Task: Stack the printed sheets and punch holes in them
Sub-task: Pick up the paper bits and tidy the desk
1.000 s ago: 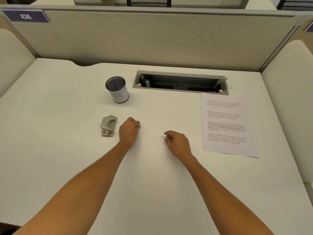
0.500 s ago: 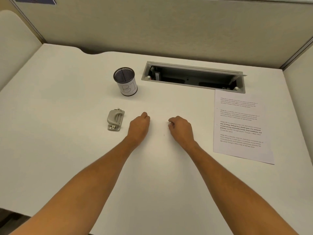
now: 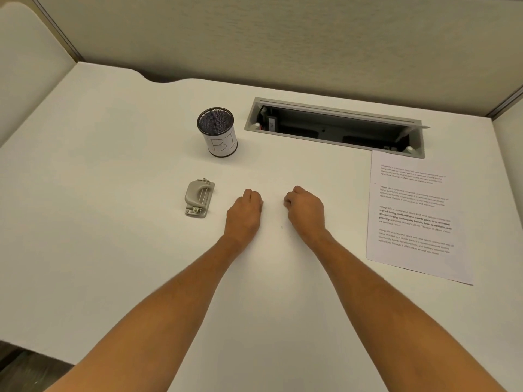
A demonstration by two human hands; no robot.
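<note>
Resting on the desk, the left hand and right hand were curled into loose fists, holding nothing. The punch lay just left; the sheets lay right, apart.

We see our two forearms bare from elbow to wrist, with no sleeves on them. Our left hand and right hand are bare too, without gloves.

Grey hole punch, black mesh cup, white desk.
</note>
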